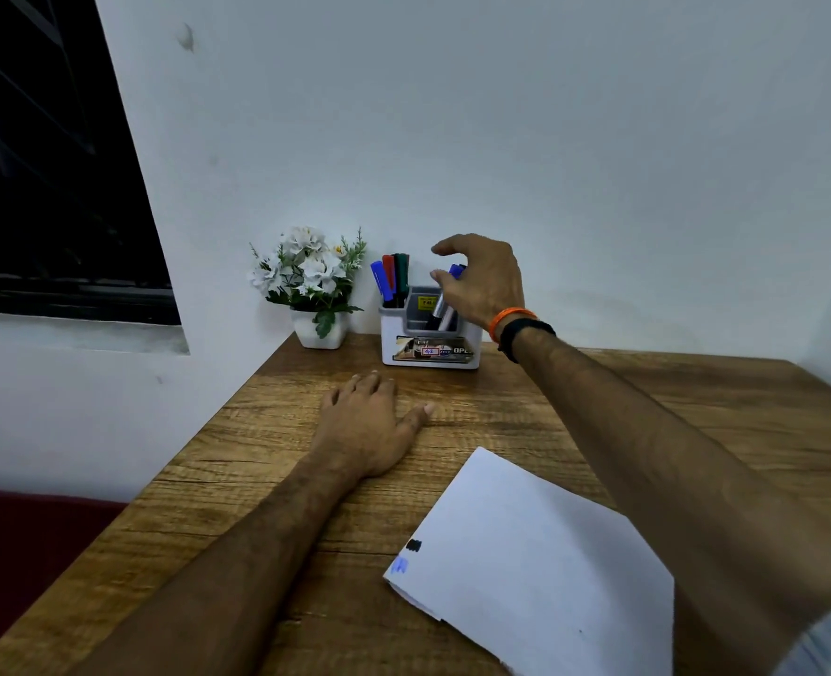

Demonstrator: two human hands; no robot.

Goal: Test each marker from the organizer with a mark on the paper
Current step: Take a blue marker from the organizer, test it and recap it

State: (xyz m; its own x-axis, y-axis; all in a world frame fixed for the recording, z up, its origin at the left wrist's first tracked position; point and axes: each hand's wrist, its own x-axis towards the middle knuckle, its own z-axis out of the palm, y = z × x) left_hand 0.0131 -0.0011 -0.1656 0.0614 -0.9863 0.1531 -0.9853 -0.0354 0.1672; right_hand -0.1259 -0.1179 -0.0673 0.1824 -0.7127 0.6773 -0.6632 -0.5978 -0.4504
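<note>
wooden table (pixel 599 407) against white wall; organizer (pixel 430 341) and marked paper (pixel 540 558) are set on it. right hand (pixel 489 280) is held over the organizer's blue marker (pixel 452 297), fingers (pixel 440 275) spread, gripping nothing. left hand (pixel 369 426) is laid flat, fingers relaxed.

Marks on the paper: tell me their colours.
One black mark above one blue mark, near the paper's left corner; head view.

My wooden desk (pixel 696 412) meets a white wall (pixel 501 139). At its far left corner I see a white pot of artificial white flowers (pixel 308 280). A dark window (pixel 47 187) lies left; a maroon surface (pixel 23 539) sits below.
</note>
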